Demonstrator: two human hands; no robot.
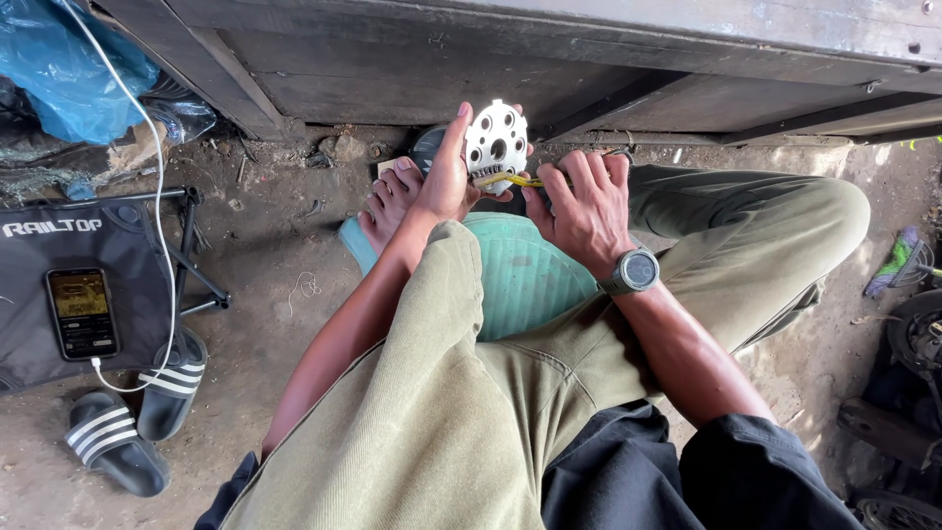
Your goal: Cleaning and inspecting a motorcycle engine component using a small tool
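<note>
Between the fingers of both hands, out past the knees: a white round metal plate (497,143) with a ring of holes, held up on edge, face toward the camera. Left hand (444,182) closed on the plate's left rim, index finger straight up along the edge, thumb tucked behind. Right hand (584,209) curled shut around a yellow-handled tool (512,181); the tool runs leftward from the right fingers and meets the lower edge of the plate. What kind of tool tip it has can't be made out, the plate and left thumb cover it.

Just behind the right fingers, on the wrist: a dark round wristwatch (636,271). Below both sets of fingers: a teal plastic stool seat (530,280) between the olive trouser legs. Just left of the left fingers: a bare foot (390,201) on the dirt floor (265,285). Above the fingers: dark wooden planks (510,69).

Well left of the left fingers: a black fabric folding stool (118,245) with a phone (82,312) lying on it, screen lit, white cable (162,196) plugged in. Beside that, a pair of black striped slide sandals (137,417). Top left corner: blue plastic sheet (69,64).
</note>
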